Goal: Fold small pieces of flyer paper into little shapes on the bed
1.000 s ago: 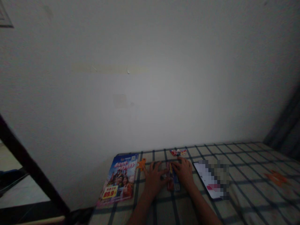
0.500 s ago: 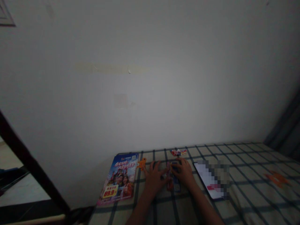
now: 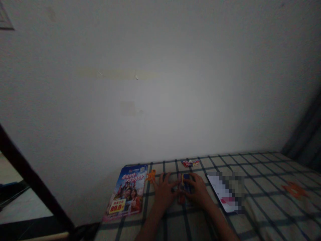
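A folded piece of printed paper [image 3: 181, 198], reddish along its left and blue on its right, lies on the checked cloth between my hands. My left hand [image 3: 163, 193] grips its left edge with thumb and forefinger, the other fingers spread on the cloth. From the right, my right hand [image 3: 200, 191] holds the blue part, fingers bent and fingertips on the paper. Its lower right part is partly covered by that hand. Just beyond my left fingers is a small orange cut-out shape [image 3: 151, 175].
A colourful printed leaflet [image 3: 129, 192] lies to the left. Behind the hands is a small printed scrap [image 3: 190, 163]; to the right, a tablet-like device [image 3: 220, 192] with a lit screen. The checked cloth [image 3: 263, 187] has an orange pattern and meets a pale wall [image 3: 175, 100].
My right hand has shifted slightly, its fingers now lower on the paper and covering more of the blue part. My left hand stays at the paper's left edge.
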`<action>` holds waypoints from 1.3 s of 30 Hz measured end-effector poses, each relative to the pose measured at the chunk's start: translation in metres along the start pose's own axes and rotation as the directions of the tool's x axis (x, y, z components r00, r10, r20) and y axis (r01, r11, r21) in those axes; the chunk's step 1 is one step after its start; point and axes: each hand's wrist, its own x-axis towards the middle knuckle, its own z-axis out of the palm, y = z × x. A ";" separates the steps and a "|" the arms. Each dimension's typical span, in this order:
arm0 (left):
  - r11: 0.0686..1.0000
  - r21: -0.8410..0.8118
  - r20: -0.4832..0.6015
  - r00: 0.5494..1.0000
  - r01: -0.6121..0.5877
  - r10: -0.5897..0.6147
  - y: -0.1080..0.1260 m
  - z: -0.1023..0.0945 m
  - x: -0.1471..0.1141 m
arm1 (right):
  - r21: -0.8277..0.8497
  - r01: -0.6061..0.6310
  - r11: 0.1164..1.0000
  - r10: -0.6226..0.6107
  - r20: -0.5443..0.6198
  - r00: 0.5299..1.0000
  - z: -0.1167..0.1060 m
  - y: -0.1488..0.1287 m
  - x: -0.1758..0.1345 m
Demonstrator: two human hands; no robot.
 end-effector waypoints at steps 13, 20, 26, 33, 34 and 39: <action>1.000 0.005 -0.004 1.000 0.025 -0.025 0.002 -0.002 -0.001 | -0.034 0.035 0.999 -0.034 0.053 0.998 0.002 -0.003 -0.016; 1.000 0.007 -0.001 1.000 0.020 -0.020 0.000 -0.002 -0.001 | -0.060 0.048 0.997 -0.044 0.065 0.997 0.001 -0.004 -0.019; 1.000 0.000 -0.016 1.000 -0.007 0.007 -0.003 0.001 -0.001 | -0.013 0.029 0.999 -0.028 0.055 0.998 -0.004 -0.006 -0.021; 0.999 -0.032 -0.125 0.992 0.023 -0.027 -0.011 0.016 0.003 | 0.057 -0.044 0.997 0.044 0.006 0.999 -0.002 -0.004 -0.018; 0.999 -0.042 -0.128 0.991 0.027 -0.032 -0.012 0.017 0.004 | 0.072 -0.041 0.997 0.042 -0.011 0.999 0.000 -0.002 -0.017; 0.994 -0.113 -0.126 0.992 0.003 -0.017 -0.015 0.016 0.005 | 0.159 -0.027 0.987 0.046 -0.114 0.992 0.009 0.009 -0.016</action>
